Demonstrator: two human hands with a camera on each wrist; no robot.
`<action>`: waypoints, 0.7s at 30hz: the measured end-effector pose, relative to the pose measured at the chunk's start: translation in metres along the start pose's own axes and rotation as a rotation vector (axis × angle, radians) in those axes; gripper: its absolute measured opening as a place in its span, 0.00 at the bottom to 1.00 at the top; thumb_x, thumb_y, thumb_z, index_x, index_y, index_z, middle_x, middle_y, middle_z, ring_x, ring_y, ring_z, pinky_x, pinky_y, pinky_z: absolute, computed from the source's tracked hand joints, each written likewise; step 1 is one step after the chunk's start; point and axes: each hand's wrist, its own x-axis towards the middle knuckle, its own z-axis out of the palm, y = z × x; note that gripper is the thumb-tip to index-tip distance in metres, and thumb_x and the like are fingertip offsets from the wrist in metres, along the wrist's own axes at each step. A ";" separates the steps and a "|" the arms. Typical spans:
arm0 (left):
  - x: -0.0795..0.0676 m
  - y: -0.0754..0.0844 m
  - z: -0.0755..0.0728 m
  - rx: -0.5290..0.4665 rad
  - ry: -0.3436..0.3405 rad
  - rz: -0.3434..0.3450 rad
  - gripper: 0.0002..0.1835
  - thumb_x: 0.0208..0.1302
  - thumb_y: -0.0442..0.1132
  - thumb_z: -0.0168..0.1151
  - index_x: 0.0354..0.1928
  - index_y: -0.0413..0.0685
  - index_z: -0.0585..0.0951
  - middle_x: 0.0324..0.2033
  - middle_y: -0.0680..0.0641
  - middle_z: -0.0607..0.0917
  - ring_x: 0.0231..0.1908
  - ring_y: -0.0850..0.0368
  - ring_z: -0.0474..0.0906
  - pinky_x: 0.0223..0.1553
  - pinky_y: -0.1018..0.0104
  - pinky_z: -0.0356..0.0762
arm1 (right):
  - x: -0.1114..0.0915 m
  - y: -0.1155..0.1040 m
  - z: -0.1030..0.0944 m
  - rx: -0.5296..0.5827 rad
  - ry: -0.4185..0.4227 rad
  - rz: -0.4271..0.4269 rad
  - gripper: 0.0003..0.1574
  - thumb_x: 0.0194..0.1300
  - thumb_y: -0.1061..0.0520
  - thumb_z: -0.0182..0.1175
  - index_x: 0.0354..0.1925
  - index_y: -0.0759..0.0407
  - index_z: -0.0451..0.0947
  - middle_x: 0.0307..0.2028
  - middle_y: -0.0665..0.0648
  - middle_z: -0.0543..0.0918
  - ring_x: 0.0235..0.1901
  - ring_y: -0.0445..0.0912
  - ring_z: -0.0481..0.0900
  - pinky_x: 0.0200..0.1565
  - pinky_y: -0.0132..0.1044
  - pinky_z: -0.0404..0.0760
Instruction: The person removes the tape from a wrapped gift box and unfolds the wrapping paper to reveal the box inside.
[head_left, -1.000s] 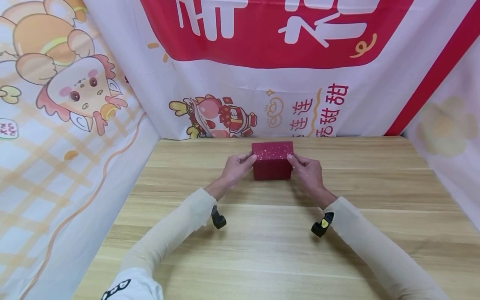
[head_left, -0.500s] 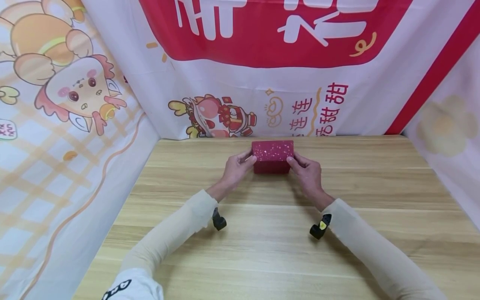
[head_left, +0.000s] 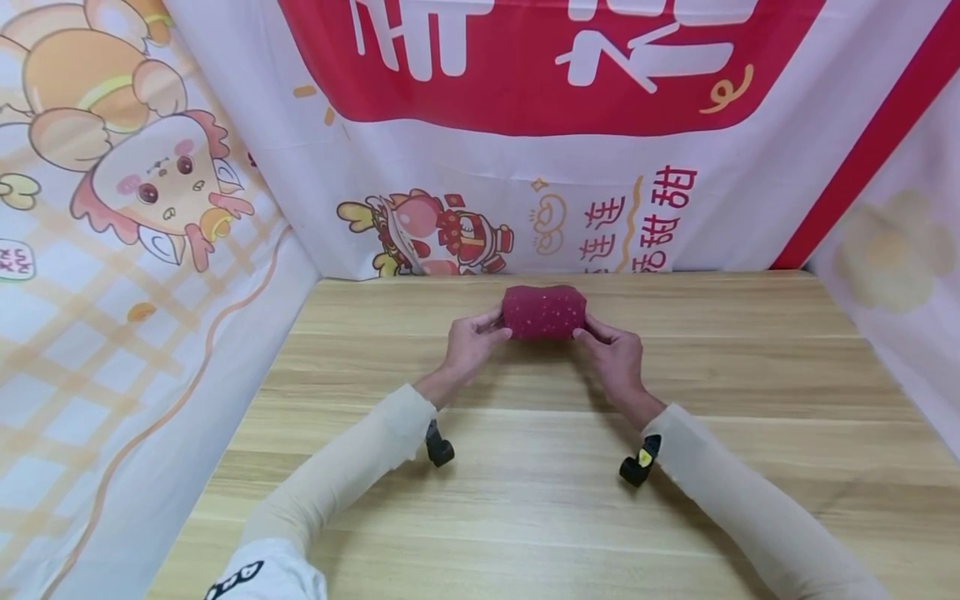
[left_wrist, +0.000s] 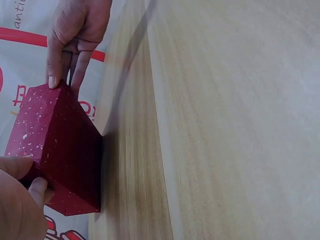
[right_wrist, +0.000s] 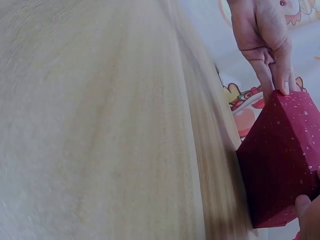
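A dark red box (head_left: 543,312) with pale speckles is at the far side of the wooden table, its speckled face turned toward the head camera. My left hand (head_left: 471,348) grips its left end, thumb at the near edge and fingers at the side. At the right end my right hand (head_left: 617,358) holds it the same way. The left wrist view shows the box (left_wrist: 75,150) tilted, its plain darker side facing the table. Seen from the right wrist, the box (right_wrist: 280,160) leans likewise, close over the wood.
The wooden table (head_left: 540,483) runs up to a white printed cloth (head_left: 600,200) hanging behind the box. Another printed cloth (head_left: 112,333) hangs on the left. Black wrist cameras (head_left: 440,452) hang below both sleeves.
Between both hands the box has tipped toward me. Its speckled top now faces the head camera, and the darker front has turned down out of sight. Both thumbs have moved slightly lower.
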 end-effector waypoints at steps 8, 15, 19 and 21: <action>-0.004 0.000 -0.002 -0.005 0.021 -0.083 0.24 0.63 0.46 0.67 0.60 0.51 0.79 0.61 0.47 0.80 0.60 0.55 0.79 0.60 0.62 0.78 | -0.001 0.002 -0.006 -0.020 -0.041 0.062 0.28 0.61 0.48 0.69 0.58 0.55 0.78 0.58 0.57 0.81 0.60 0.45 0.78 0.50 0.25 0.81; -0.006 -0.005 -0.003 -0.083 0.025 -0.157 0.27 0.60 0.57 0.67 0.53 0.47 0.83 0.55 0.44 0.84 0.54 0.52 0.83 0.61 0.58 0.78 | -0.004 0.006 -0.010 0.059 -0.085 0.163 0.38 0.57 0.39 0.70 0.56 0.63 0.78 0.55 0.64 0.81 0.54 0.47 0.82 0.52 0.37 0.82; -0.007 -0.009 -0.002 -0.108 0.024 -0.202 0.24 0.58 0.54 0.70 0.50 0.46 0.84 0.54 0.44 0.85 0.55 0.52 0.83 0.62 0.58 0.77 | -0.005 0.006 -0.010 0.060 -0.082 0.194 0.39 0.57 0.39 0.69 0.55 0.65 0.78 0.54 0.66 0.80 0.51 0.48 0.84 0.52 0.39 0.83; -0.007 -0.011 -0.001 -0.129 0.028 -0.204 0.22 0.58 0.52 0.71 0.50 0.45 0.84 0.54 0.44 0.85 0.55 0.52 0.82 0.61 0.58 0.78 | -0.006 0.005 -0.010 0.050 -0.093 0.203 0.39 0.57 0.39 0.69 0.55 0.65 0.78 0.55 0.66 0.80 0.51 0.49 0.83 0.52 0.40 0.83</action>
